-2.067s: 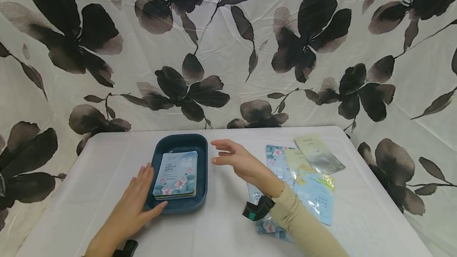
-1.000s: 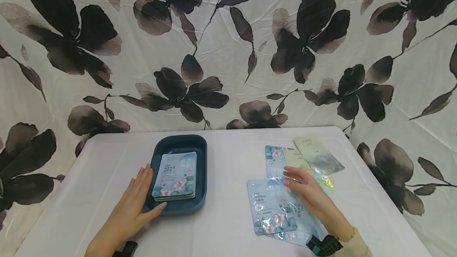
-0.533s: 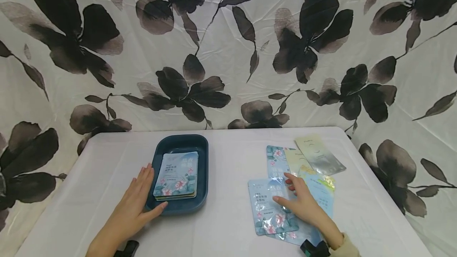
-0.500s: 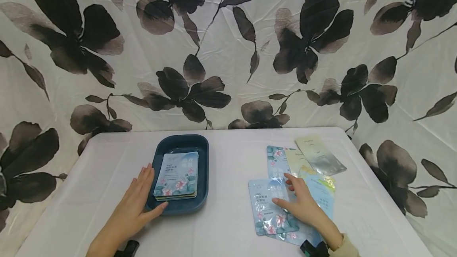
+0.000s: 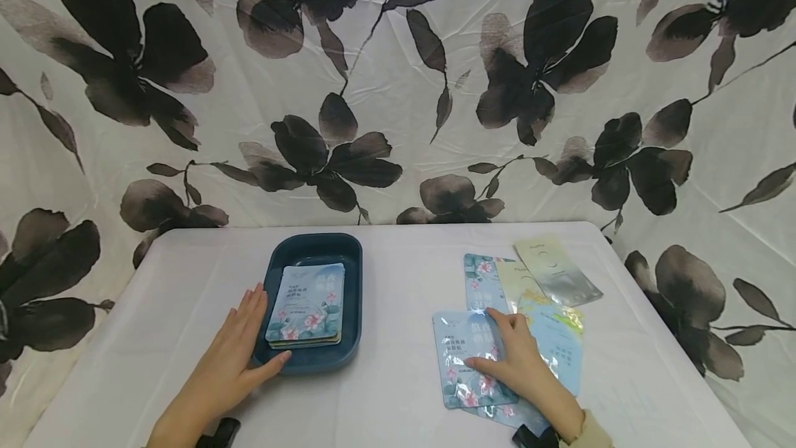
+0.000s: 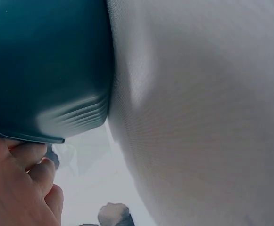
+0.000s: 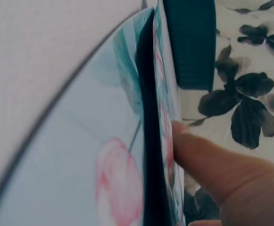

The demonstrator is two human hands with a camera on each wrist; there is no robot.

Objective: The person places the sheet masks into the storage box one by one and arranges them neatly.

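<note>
In the head view my left hand point(image 5: 233, 355) lies along the left side of a dark blue tray point(image 5: 356, 337). Its fingers are straight, and the thumb crosses the near rim. The left wrist view shows fingers against the tray's outer wall point(image 6: 47, 61). A stack of flower-printed blue sachets point(image 5: 307, 303) sits inside the tray. My right hand point(image 5: 519, 358) is over the top blue flower-printed sachet point(image 5: 457, 358) of the loose group. Its thumb touches that sachet's face in the right wrist view, and the index fingertip is by its upper right corner.
Other flat packets lie around the right hand: a blue-and-yellow one point(image 5: 562, 344), a flowered one point(image 5: 481, 282) and a silver-and-pale-green one point(image 5: 556, 272). All rest on a white-covered table point(image 5: 398, 393). Behind it hangs a floral cloth point(image 5: 398, 88).
My right hand has moved from beside the tray to the loose packets, then shifted slightly left and down onto the front sachet. My left hand and the tray have stayed put.
</note>
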